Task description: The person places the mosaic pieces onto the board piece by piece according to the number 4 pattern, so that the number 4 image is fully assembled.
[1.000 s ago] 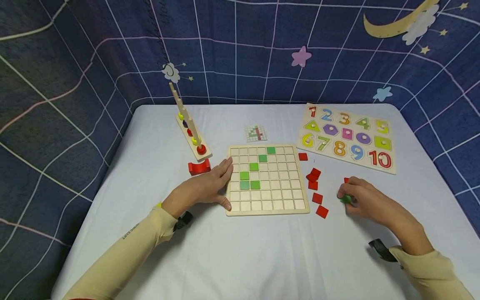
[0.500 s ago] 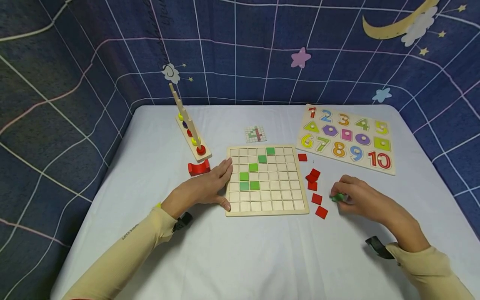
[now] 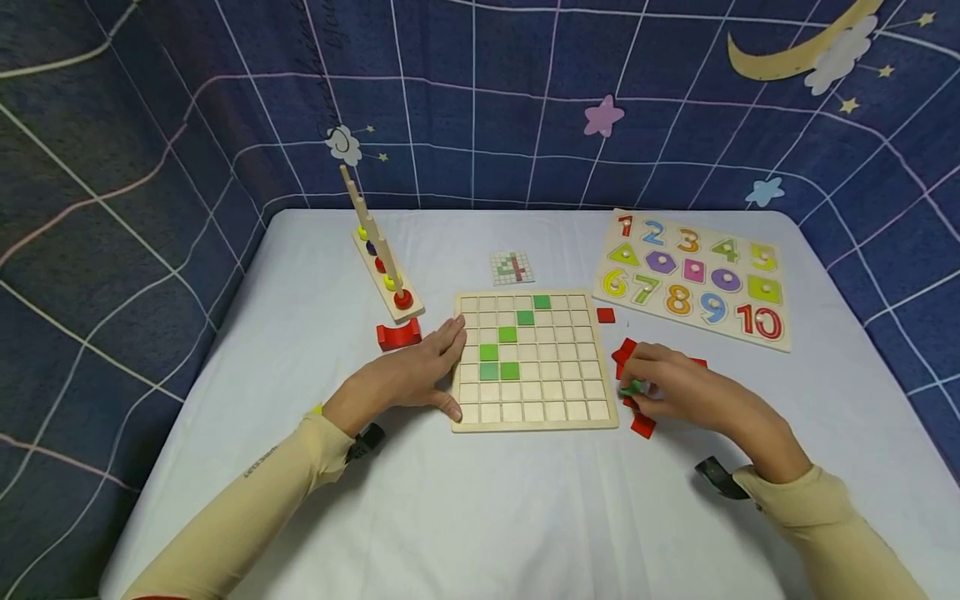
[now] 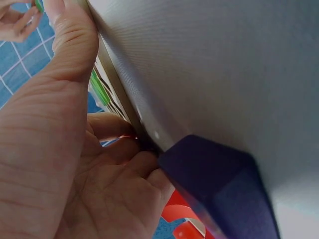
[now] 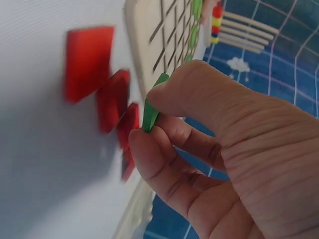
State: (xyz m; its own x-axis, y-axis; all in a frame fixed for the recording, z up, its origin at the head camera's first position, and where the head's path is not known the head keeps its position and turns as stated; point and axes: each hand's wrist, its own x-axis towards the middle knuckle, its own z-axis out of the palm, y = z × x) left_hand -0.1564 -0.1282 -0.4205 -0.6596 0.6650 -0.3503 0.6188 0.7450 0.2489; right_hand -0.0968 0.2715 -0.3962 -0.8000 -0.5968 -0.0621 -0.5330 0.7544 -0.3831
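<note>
A wooden grid board (image 3: 555, 390) lies in the middle of the white table, with several green square tiles (image 3: 507, 334) in a diagonal and a short row. My left hand (image 3: 408, 371) rests along the board's left edge, fingers extended and thumb at the lower corner. Between the thumb and fingers of my right hand (image 3: 686, 385) is a green tile (image 5: 153, 112), held on edge just right of the board. Loose red tiles (image 3: 642, 426) lie under and beside that hand, which partly hides them. A small pattern card (image 3: 512, 267) sits behind the board.
At the back right lies a number puzzle board (image 3: 693, 279). A wooden peg stand (image 3: 388, 271) with coloured rings stands left of the grid board, and a red arched block (image 3: 399, 335) lies in front of it. A patterned blue curtain (image 3: 502, 100) surrounds the table.
My right hand has moved left with the green tile, from the right side of the red tiles to over them, near the board. My left hand has stayed put.
</note>
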